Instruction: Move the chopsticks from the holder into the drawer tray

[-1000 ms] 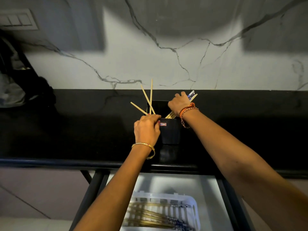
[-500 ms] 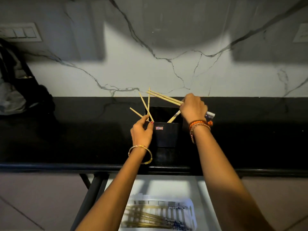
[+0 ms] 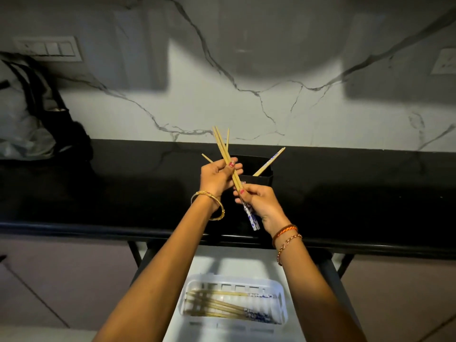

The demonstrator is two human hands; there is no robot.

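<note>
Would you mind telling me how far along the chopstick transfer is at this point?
Roughly midway. Done: several chopsticks already lie in the white tray in the open drawer. In hand: the left hand and right hand together grip a bundle of chopsticks above the counter. Left: one blue-patterned chopstick leans in the black holder, and the bundle isn't in the tray yet.

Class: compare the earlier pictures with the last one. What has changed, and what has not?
The right hand lifted a chopstick bundle out of the holder toward the person; the left hand left the holder and gripped it too. One chopstick stays inside; the tray is unchanged.
</note>
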